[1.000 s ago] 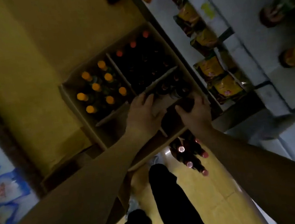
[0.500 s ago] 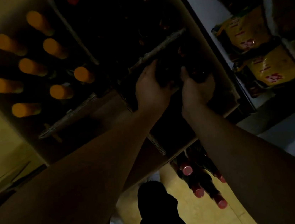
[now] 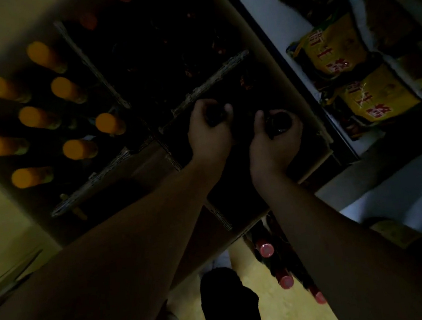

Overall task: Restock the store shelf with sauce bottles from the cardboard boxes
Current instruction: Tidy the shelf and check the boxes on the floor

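In the cardboard box's [image 3: 275,72] near right compartment, the left hand [image 3: 209,133] gripped one dark bottle [image 3: 215,115] by its top and the right hand [image 3: 274,144] gripped a second bottle [image 3: 278,123]. The next move was likely a straight lift clear of the divider [image 3: 211,84], then across to the shelf [image 3: 271,19], which was crowded with yellow packets [image 3: 337,48]. Orange-capped bottles [image 3: 68,90] filled the box's left side.

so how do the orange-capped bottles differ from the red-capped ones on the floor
Caps: the orange-capped bottles have orange tops, the red-capped bottles pinkish-red. Place: the orange-capped ones sit inside the cardboard box, in a divided compartment; the red-capped ones are outside it on the floor. Count: eight orange caps show, only three red, a forearm hiding part of them. Both look dark-bodied in this dim light.
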Motion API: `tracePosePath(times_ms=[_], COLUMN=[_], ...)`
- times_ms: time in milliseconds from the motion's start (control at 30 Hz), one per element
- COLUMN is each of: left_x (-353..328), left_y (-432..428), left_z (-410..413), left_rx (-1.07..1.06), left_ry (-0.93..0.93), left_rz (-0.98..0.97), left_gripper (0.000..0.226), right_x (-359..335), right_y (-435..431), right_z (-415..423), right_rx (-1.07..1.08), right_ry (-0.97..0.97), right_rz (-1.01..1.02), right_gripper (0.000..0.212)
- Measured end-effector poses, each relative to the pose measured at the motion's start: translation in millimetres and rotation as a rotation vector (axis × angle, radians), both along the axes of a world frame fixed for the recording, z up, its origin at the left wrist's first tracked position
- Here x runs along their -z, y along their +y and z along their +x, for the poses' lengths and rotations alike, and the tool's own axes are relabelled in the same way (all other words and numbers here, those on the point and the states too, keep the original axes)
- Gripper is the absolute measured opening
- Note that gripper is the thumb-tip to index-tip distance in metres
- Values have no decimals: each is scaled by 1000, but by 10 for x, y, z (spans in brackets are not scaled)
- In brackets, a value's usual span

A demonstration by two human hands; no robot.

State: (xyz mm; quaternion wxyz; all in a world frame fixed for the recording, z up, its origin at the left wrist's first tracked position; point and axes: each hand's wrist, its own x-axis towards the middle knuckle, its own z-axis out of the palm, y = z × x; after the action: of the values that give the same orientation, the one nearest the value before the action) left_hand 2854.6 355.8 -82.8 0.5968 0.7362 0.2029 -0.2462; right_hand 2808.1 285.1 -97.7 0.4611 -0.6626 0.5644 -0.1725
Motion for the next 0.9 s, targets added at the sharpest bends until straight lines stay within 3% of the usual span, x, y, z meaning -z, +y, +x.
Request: tracePosePath(times_ms=[167,267,400,500,567,767,900], left_x=[-412,-777,-1483,-2171,-2685,-4552,-6070], left_y=[103,239,418,569,672,1077,1218], left_z=[19,9,4,49,110,273,184], left_rx=[-7,36,68,92,110,131,147], left_ry=[-28,-29,-97,-148,-166,-280,-409], left_rz=[-50,-66,-67,-68,-43,93,49], left_gripper=[10,22,36,36,29,52,72], right_x=[-463,-788,-1408,-2002,-2512,-4376,-6044], right_y=[-14,14,130,234,327,591,711], right_z=[-52,-42,55,131,183,246,112], right_rx=[86,22,-84,-148,-194,-308,-394], right_ry=[-168,-193,-239,-294,-325,-431,-506], right_rz=[-8,-4,-70,-106,-125,-75,-6], right_gripper=[27,31,16,22,27,40,43])
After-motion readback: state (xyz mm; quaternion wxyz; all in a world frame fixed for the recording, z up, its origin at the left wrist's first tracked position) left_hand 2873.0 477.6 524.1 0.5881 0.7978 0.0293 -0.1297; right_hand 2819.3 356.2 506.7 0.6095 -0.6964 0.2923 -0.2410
